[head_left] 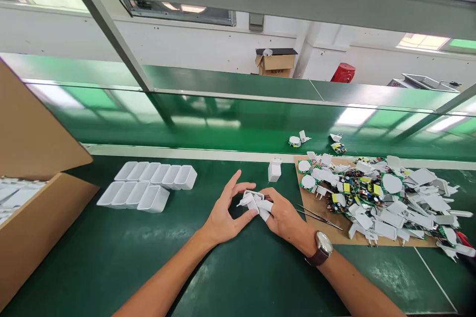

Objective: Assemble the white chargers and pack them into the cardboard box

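Observation:
Over the middle of the green worktop, both hands meet at a white plastic charger housing (256,201) with a white plug piece at its left side. My left hand (225,213) grips it between thumb and fingertips, the index finger raised. From the other side, my right hand (286,215) closes round the housing, with white coverings showing on its fingers; part of the housing is hidden there. Just behind stands a white charger case (274,171). Two rows of white open-topped cases (153,199) sit to the left.
On the right, a cardboard sheet (323,213) bears a heap of circuit boards and white plug parts (386,193), with tweezers (322,219) at its near edge. An open carton (48,218) of white parts stands at far left. A few boards (295,141) lie on the conveyor belt (223,133) behind.

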Available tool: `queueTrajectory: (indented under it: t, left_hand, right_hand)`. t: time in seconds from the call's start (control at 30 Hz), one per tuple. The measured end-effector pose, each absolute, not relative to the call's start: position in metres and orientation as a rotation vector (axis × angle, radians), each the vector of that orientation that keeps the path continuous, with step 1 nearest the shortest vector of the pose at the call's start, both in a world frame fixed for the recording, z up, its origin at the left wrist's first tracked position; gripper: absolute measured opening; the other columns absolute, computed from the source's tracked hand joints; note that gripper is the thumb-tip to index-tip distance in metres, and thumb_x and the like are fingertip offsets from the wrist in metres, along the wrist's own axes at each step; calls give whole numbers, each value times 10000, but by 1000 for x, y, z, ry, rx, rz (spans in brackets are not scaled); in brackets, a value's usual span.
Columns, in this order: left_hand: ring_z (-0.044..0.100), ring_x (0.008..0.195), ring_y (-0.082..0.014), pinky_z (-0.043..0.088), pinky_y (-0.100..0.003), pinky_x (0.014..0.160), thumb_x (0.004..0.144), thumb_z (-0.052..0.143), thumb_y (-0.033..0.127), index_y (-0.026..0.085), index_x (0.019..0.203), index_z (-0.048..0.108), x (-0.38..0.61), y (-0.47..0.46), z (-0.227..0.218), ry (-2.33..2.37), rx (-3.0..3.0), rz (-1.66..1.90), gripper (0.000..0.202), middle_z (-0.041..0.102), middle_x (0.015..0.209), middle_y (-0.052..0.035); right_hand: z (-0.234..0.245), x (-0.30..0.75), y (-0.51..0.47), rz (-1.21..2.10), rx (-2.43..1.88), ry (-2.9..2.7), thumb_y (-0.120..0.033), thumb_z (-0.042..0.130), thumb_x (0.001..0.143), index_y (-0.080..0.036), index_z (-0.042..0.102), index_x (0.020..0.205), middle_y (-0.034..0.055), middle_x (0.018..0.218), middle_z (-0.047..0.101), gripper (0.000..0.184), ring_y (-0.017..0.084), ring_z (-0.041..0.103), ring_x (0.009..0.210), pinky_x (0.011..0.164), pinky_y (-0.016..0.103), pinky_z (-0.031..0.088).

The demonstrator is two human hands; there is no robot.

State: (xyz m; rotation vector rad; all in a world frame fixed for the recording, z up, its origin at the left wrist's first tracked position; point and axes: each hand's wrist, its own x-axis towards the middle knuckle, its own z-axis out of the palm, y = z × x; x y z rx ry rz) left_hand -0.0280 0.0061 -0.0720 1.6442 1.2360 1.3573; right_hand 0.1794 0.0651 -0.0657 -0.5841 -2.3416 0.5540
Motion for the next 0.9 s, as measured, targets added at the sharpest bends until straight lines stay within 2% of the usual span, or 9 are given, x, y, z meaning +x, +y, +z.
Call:
queueTrajectory:
  t: [0.07,0.17,0.27,0.43,0.6,0.7,0.8,0.83,0.9]
  left_hand:
    - [673,1155,-226,522,-446,1055,958,680,304,295,1594,263,-26,7,-74,1309,1617,1376,760,704,1200,-80]
    - [693,1074,-211,559,-407,981,996,618,337,254,1528,366,-26,7,-76,1347,1532,1407,594,707,1132,-76]
    - [700,1031,-209,575,-400,943,1010,591,369,231,1506,385,-27,6,-75,1331,1472,1413,554,712,1139,-91]
    - [713,1010,-211,589,-392,903,1034,543,375,232,1492,393,-28,6,-70,1351,1423,1375,503,725,1151,-97]
    - [714,1002,-216,587,-384,884,1035,540,399,227,1474,415,-31,8,-70,1353,1414,1364,488,727,1140,-96]
    - [710,1061,-242,587,-434,936,990,622,445,240,1543,316,-32,8,-72,1275,1517,1379,664,704,1197,-122]
    - [623,1267,-332,523,-533,1063,821,830,468,258,1594,231,-29,5,-73,1244,1852,1336,1001,590,1409,-183]
    - [601,1293,-343,509,-549,1080,807,851,435,261,1588,251,-27,3,-73,1271,1962,1324,1000,566,1438,-187]
    - [607,1269,-330,519,-545,1064,860,810,361,258,1548,333,-22,1,-71,1350,2118,1343,844,598,1394,-172]
  right_hand:
    - [-66,179,65,561,-622,-2344,-127,538,972,-243,590,1267,106,1150,646,322,223,685,980,825,372,636]
    - [-66,178,63,527,-684,-2351,-180,520,1011,-239,539,1340,108,1149,660,334,233,681,990,826,383,639]
    - [-67,178,61,474,-684,-2388,-189,499,1024,-227,550,1336,119,1138,655,319,244,671,991,831,403,638]
    - [-65,179,59,559,-706,-2336,-193,525,1022,-241,553,1317,98,1154,650,300,218,678,970,828,364,632]
    - [-65,178,56,541,-709,-2379,-160,520,1002,-232,578,1304,111,1148,639,315,234,659,996,846,402,626]
    - [-68,175,55,846,-723,-2152,-223,533,1000,-225,620,1264,133,1233,624,279,231,672,1025,887,425,620]
    - [-71,171,54,1453,-708,-1716,-388,559,1012,-222,646,1237,108,1119,702,293,225,716,920,778,400,645]
    - [-71,169,53,1656,-686,-1561,-438,570,1008,-211,659,1213,97,1039,729,319,224,725,862,740,395,645]
    - [-71,166,51,1963,-640,-1317,-504,609,982,-182,686,1156,93,941,755,374,231,733,809,740,414,634]
